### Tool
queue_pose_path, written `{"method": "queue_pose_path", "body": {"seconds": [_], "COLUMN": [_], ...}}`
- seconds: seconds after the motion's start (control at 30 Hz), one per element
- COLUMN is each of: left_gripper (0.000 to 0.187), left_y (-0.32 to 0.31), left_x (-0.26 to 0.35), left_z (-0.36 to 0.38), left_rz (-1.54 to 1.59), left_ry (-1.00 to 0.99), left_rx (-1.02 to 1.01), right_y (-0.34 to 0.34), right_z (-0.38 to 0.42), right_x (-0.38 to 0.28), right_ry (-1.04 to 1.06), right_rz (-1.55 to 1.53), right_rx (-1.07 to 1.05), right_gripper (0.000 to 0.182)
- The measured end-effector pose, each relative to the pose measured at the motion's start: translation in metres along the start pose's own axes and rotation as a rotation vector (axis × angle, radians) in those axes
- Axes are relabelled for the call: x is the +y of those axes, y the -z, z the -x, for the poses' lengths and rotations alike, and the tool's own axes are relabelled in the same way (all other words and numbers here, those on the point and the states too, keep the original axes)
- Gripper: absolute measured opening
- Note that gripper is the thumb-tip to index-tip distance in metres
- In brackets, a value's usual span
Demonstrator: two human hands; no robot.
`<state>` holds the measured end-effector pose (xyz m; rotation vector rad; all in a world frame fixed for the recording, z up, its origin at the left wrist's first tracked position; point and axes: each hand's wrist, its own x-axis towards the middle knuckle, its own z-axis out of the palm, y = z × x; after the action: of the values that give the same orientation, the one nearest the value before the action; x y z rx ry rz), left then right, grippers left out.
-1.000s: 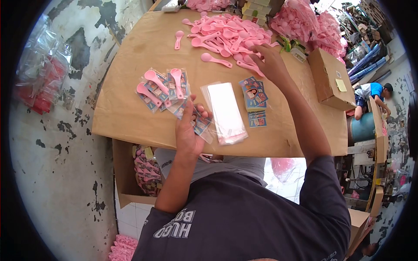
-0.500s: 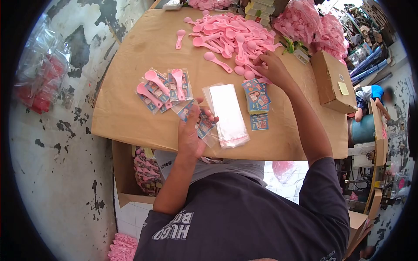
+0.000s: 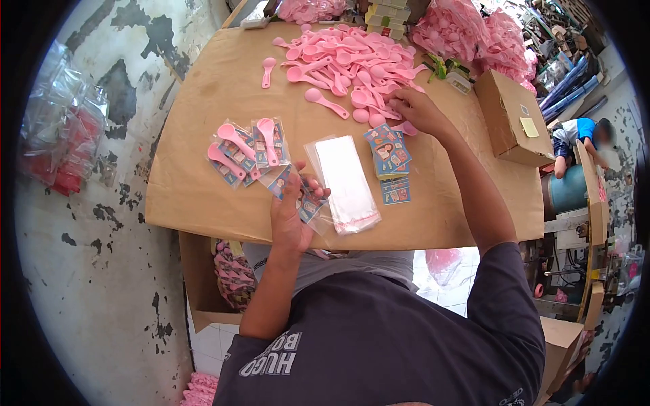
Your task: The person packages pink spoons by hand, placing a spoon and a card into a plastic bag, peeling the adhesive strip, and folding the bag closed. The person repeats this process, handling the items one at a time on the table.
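My left hand (image 3: 295, 213) is closed on a clear bag with a blue printed card (image 3: 308, 203) inside, near the table's front edge. To its upper left lie several bagged cards with pink spoons (image 3: 268, 141) on them. Just right of this hand is a stack of clear bags (image 3: 347, 184). My right hand (image 3: 414, 109) reaches to the lower right edge of the pink spoon pile (image 3: 359, 57), its fingers bent against the spoons; whether one is gripped is hidden. Below it sit stacked blue cards (image 3: 389, 150).
A cardboard box (image 3: 511, 122) stands on the table's (image 3: 223, 88) right side. Bags of pink spoons (image 3: 450, 30) and a green tool (image 3: 438, 66) lie toward the back right. Another person (image 3: 575, 139) is at the far right. Plastic bags hang on the left wall.
My right hand has shifted slightly against the spoons, with its fingers drawn closer together. My left hand still holds the bagged card. The whole view has shifted a little.
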<state>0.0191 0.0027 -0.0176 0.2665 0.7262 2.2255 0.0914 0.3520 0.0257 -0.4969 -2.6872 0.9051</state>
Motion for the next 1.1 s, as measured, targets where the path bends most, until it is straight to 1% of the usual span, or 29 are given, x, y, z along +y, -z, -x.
{"method": "queue_pose_path", "body": {"seconds": [0.03, 0.07, 0.13, 0.17, 0.23, 0.27, 0.33, 0.37, 0.43, 0.47, 0.53, 0.57, 0.67, 0.73, 0.77, 0.87, 0.93, 0.97, 1.03, 1.07, 1.1], "left_gripper": [0.042, 0.042, 0.042, 0.042, 0.042, 0.042, 0.042, 0.042, 0.042, 0.042, 0.042, 0.042, 0.042, 0.042, 0.042, 0.043, 0.044, 0.044, 0.045, 0.044, 0.044], "left_y": [0.000, 0.000, -0.001, -0.002, -0.001, -0.001, 0.001, 0.002, 0.002, 0.002, 0.001, 0.001, 0.003, 0.003, 0.002, 0.001, 0.001, 0.002, 0.004, 0.005, 0.004], "left_x": [0.000, 0.000, 0.000, 0.000, 0.000, -0.001, -0.001, -0.001, -0.001, -0.001, -0.002, -0.002, -0.002, -0.001, -0.001, 0.000, 0.000, 0.000, -0.001, -0.001, -0.001], "left_z": [0.000, 0.001, 0.001, 0.001, 0.001, 0.001, 0.001, 0.001, 0.001, 0.001, 0.000, 0.000, 0.000, 0.000, 0.000, 0.003, 0.004, 0.003, 0.004, 0.004, 0.004], "left_rz": [-0.003, -0.007, -0.014, -0.014, -0.018, -0.014, -0.009, -0.008, -0.005, -0.011, -0.013, -0.013, -0.016, -0.019, -0.015, -0.016, -0.019, -0.015, -0.006, 0.024, 0.053], "left_ry": [-0.004, -0.006, -0.005, -0.006, -0.005, -0.009, -0.017, -0.019, -0.021, -0.023, -0.027, -0.021, -0.014, -0.018, -0.020, -0.034, -0.038, -0.048, -0.058, -0.079, -0.102], "left_rx": [-0.004, -0.004, -0.006, -0.004, -0.006, -0.011, -0.015, -0.018, -0.023, -0.026, -0.032, -0.028, -0.027, -0.026, -0.029, -0.021, -0.009, -0.019, -0.009, -0.013, -0.018], "right_y": [0.000, -0.002, -0.010, -0.015, -0.022, -0.022, -0.019, -0.018, -0.016, -0.016, -0.017, -0.019, -0.026, -0.031, -0.031, -0.029, -0.023, -0.018, -0.006, -0.001, 0.002], "right_z": [-0.003, -0.003, 0.000, 0.001, 0.002, 0.003, 0.001, 0.002, 0.003, 0.002, -0.002, -0.004, -0.009, -0.015, -0.017, -0.016, -0.009, -0.002, 0.021, 0.035, 0.053], "right_x": [-0.002, -0.003, -0.024, -0.028, -0.032, -0.032, -0.031, -0.031, -0.031, -0.031, -0.031, -0.031, -0.029, -0.025, -0.023, -0.023, -0.030, -0.034, -0.057, -0.071, -0.087], "right_ry": [-0.083, -0.080, -0.051, -0.052, 0.072, 0.072, 0.090, 0.093, -0.011, -0.010, -0.061, -0.060, -0.001, 0.133, 0.139, 0.123, 0.149, 0.147, 0.040, 0.036, -0.021], "right_rz": [-0.081, -0.082, 0.045, 0.044, 0.178, 0.177, 0.093, 0.094, -0.059, -0.055, 0.020, 0.023, 0.110, 0.251, 0.250, 0.185, 0.187, 0.186, -0.143, -0.146, -0.286], "right_rx": [0.004, 0.007, 0.174, 0.178, 0.264, 0.267, 0.188, 0.188, 0.122, 0.124, 0.241, 0.243, 0.305, 0.306, 0.305, 0.269, 0.364, 0.352, 0.250, 0.232, 0.144], "right_gripper": [0.020, 0.020, 0.024, 0.024, 0.029, 0.029, 0.032, 0.032, 0.031, 0.031, 0.031, 0.031, 0.028, 0.030, 0.030, 0.026, 0.021, 0.021, 0.018, 0.018, 0.019]}}
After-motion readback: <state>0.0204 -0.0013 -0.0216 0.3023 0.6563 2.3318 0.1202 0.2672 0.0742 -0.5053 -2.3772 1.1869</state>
